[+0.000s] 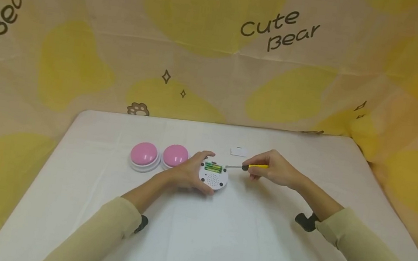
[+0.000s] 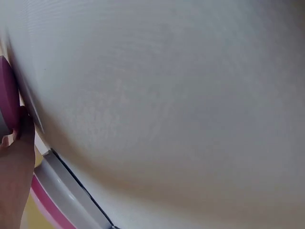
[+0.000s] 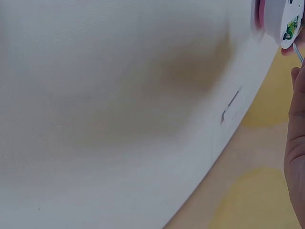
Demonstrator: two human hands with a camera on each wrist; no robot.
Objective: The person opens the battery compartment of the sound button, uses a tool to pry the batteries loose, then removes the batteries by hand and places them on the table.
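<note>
In the head view my left hand [image 1: 186,174] grips a round button device [image 1: 213,180] by its rim, its white underside turned toward me. That underside shows speaker holes, dark feet and an uncovered compartment holding green batteries [image 1: 213,167]. Between thumb and fingers my right hand [image 1: 277,168] holds a screwdriver [image 1: 257,166] with a yellow and black handle. Its metal tip points left, close to the edge of the battery compartment; whether it touches cannot be told. The left wrist view shows the device's pink dome [image 2: 8,95] beside my fingers.
Two more button devices with pink domes, one at the left [image 1: 144,155] and one nearer my left hand [image 1: 175,156], stand upright on the white table [image 1: 194,243]. A small white cover [image 1: 238,151] lies behind the screwdriver. A patterned cloth [image 1: 205,37] hangs behind the table.
</note>
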